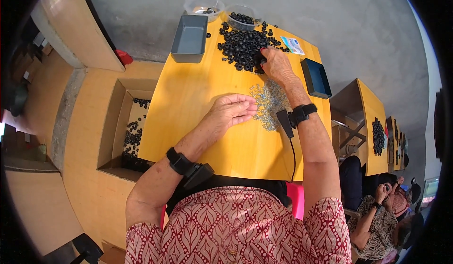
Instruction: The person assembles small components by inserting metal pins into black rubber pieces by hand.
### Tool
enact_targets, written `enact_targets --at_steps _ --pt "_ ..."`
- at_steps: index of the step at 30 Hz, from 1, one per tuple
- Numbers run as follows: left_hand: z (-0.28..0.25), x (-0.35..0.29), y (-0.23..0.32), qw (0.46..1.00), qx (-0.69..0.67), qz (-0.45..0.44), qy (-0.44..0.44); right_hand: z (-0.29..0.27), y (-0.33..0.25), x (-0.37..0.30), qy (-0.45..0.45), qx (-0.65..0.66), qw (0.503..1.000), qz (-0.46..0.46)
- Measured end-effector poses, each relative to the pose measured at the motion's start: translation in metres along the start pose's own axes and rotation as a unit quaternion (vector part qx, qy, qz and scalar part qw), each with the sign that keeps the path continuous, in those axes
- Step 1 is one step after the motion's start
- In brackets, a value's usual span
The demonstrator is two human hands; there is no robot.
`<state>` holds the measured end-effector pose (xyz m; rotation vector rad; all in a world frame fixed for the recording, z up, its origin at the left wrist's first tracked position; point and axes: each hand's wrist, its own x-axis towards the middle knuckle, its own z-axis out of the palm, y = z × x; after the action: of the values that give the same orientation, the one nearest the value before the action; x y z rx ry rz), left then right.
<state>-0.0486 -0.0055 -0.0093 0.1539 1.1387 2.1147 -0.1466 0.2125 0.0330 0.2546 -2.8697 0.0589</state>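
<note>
At the right edge of a heap of small black round pieces (243,47), some with holes, my right hand (277,67) has its fingers bent down and drawn together. Dark pieces lie right at its fingertips, so what is in the grip is hidden. My left hand (232,110) rests low over the yellow table (188,132), fingers stretched out and slightly cupped, holding nothing I can see. Its fingertips touch the left side of a spread of tiny clear, silvery pieces (270,104). Each wrist wears a black strap with a device.
A grey tray (189,40) stands back left, a dark tray (316,78) at right. Behind are two clear plastic tubs (241,18) and a printed packet (292,45). A cardboard box (109,136) with black pieces sits left. A person (377,212) sits at right by another table.
</note>
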Motion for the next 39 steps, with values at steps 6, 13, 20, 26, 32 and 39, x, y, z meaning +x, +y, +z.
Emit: enact_targets --at_steps 6,13,20,26,32,39 --pt "-0.002 -0.001 -0.001 1.0 -0.005 0.021 0.019 -0.025 -0.004 -0.033 0.057 0.205 0.977 0.024" --pt "0.008 -0.011 0.016 0.997 0.0 0.061 0.037 -0.056 -0.061 -0.11 0.13 0.297 0.944 -0.059" --pt "0.026 -0.017 0.009 0.998 0.037 0.048 0.03 -0.052 -0.073 -0.14 0.181 0.283 0.935 -0.115" --pt "0.029 -0.02 0.009 0.999 0.034 0.021 0.026 -0.054 -0.074 -0.154 0.166 0.34 0.924 -0.05" --pt "0.027 -0.018 0.005 0.999 0.042 0.016 0.007 -0.053 -0.076 -0.161 0.194 0.315 0.926 -0.071" --pt "0.029 -0.022 0.011 1.0 0.024 0.015 -0.011 -0.055 -0.077 -0.166 0.202 0.336 0.919 -0.028"
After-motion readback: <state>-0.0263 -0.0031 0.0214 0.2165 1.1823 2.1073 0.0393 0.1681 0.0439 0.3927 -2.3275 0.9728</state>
